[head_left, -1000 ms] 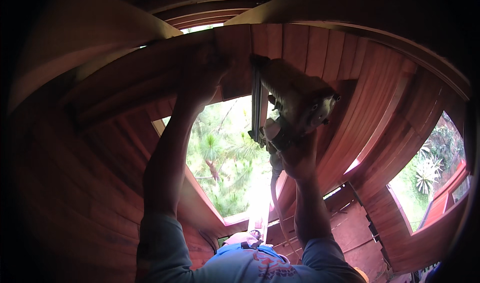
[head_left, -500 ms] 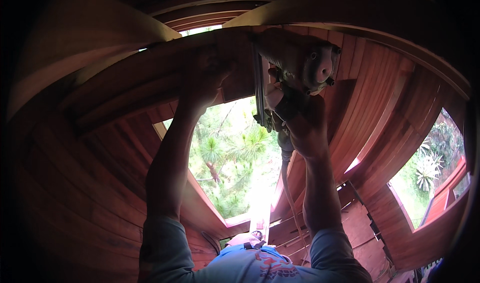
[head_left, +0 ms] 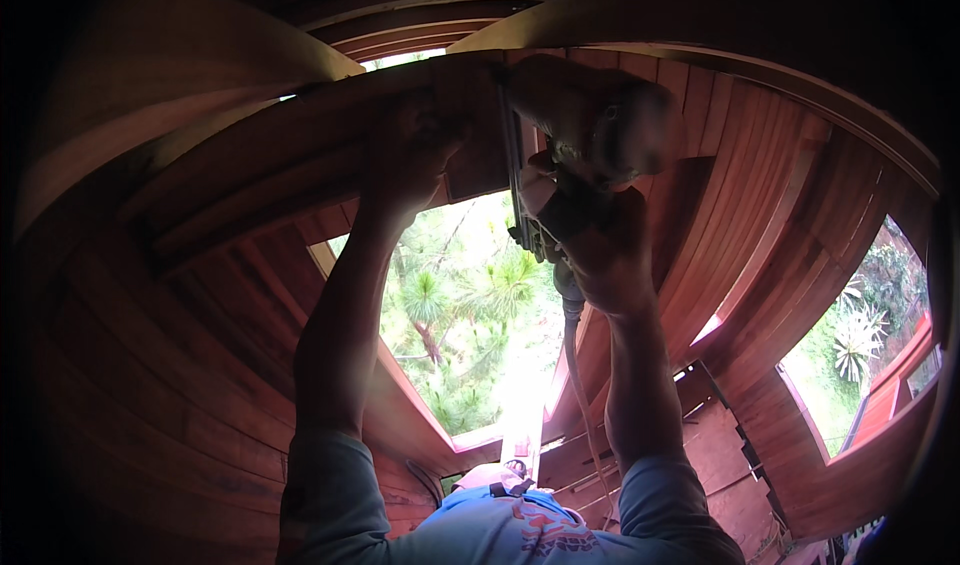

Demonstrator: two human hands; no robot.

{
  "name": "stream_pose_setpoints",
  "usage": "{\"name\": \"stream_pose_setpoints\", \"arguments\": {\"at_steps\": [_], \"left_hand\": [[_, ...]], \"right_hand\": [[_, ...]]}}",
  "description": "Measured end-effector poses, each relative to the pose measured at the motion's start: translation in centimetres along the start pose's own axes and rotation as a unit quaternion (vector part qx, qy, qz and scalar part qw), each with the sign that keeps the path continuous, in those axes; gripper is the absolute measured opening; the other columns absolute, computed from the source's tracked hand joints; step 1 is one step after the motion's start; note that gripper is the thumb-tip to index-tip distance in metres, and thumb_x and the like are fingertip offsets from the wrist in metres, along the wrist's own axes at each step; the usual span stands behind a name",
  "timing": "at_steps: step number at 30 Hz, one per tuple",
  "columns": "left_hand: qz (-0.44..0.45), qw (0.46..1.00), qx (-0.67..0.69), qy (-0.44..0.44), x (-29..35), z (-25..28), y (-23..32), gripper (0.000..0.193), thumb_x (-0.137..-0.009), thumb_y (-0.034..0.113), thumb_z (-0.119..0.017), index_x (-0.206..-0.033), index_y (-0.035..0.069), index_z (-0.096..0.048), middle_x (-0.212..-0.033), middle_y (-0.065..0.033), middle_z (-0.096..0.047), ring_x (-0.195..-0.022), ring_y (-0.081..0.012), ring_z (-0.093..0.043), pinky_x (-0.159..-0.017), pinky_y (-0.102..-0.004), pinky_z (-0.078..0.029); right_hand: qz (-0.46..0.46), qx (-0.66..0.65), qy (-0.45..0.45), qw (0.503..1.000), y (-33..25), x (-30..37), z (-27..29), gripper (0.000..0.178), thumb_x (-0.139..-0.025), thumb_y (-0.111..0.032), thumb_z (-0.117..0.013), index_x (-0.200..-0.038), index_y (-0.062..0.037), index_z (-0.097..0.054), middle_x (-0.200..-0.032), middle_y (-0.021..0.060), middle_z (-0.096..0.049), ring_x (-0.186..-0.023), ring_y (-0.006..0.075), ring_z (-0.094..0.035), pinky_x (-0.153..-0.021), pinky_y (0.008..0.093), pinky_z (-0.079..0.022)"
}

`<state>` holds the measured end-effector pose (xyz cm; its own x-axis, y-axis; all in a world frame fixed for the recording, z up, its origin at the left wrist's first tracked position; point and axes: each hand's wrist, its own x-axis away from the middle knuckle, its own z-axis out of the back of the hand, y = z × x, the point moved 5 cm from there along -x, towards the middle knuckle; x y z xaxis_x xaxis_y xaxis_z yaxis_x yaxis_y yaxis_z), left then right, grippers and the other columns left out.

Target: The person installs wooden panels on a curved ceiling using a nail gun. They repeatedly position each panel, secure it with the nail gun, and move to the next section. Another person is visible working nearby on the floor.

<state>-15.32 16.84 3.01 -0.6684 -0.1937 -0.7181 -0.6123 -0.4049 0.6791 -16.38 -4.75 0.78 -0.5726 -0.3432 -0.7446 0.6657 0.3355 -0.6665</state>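
My right hand is wrapped around the handle of a nail gun, raised in front of me. The gun's nose end meets a wooden board, and its thin dark magazine runs down beside the handle. Its rounded rear cap is smeared by motion. From the base of the handle a thin hose hangs down. To the left, my left hand is raised against the same dark woodwork, its fingers curled at the board. Deep shadow hides part of that grip.
Wooden beams cross overhead. Plank walls surround me, with a bright window opening ahead showing trees. Another window opening lies to the right. Below it are wooden panels with gaps.
The nail gun has jolted slightly up and to the left, and its rear cap has become blurred. My right hand shifts a little with it. The left hand stays put.
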Motion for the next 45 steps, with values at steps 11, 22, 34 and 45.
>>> {"name": "stream_pose_setpoints", "arguments": {"at_steps": [11, 22, 34, 45], "left_hand": [[0.003, 0.998, 0.055, -0.001, -0.1, 0.5, -1.1, 0.034, -0.086, 0.005, -0.069, -0.117, 0.004, -0.058, -0.103, -0.0056, -0.063, -0.091, -0.013, -0.061, -0.077, -0.0305, -0.054], [0.016, 1.0, 0.023, 0.008, 0.3, 0.4, -1.2, 0.028, -0.085, 0.002, -0.065, -0.112, 0.002, -0.06, -0.097, -0.0057, -0.065, -0.086, -0.0118, -0.062, -0.071, -0.0264, -0.051], [0.095, 0.993, 0.01, 0.073, 1.3, 0.6, -1.7, 0.051, -0.087, 0.029, -0.073, -0.127, 0.009, -0.049, -0.105, -0.0012, -0.061, -0.093, -0.0102, -0.057, -0.078, -0.03, -0.048], [0.107, 0.991, -0.06, 0.057, 1.3, 1.8, -0.4, 0.06, -0.085, 0.026, -0.075, -0.135, 0.015, -0.044, -0.117, -0.0035, -0.057, -0.1, -0.0139, -0.053, -0.086, -0.0372, -0.047]], "right_hand": [[-0.046, -0.012, -0.06, 0.997, 0.5, -0.2, -0.5, 0.029, -0.087, -0.021, -0.07, -0.102, 0.0023, -0.065, -0.07, -0.0011, -0.059, -0.059, 0.0029, -0.052, -0.052, 0.0208, -0.04], [0.006, -0.064, -0.076, 0.995, -0.8, -0.3, -1.7, 0.03, -0.087, -0.018, -0.069, -0.109, 0.0011, -0.061, -0.087, 0.0026, -0.064, -0.074, 0.0073, -0.057, -0.066, 0.0254, -0.046], [-0.072, -0.025, -0.028, 0.997, 3.5, 7.5, 1.0, 0.059, -0.079, -0.016, -0.075, -0.13, 0.0008, -0.049, -0.115, 0.0071, -0.057, -0.095, 0.0101, -0.054, -0.072, 0.0259, -0.048], [-0.471, 0.068, 0.061, 0.877, 17.0, 28.5, 3.0, 0.037, -0.086, -0.033, -0.073, -0.107, -0.0045, -0.061, -0.078, 0.0038, -0.061, -0.068, 0.0086, -0.055, -0.064, 0.0274, -0.047]]}}
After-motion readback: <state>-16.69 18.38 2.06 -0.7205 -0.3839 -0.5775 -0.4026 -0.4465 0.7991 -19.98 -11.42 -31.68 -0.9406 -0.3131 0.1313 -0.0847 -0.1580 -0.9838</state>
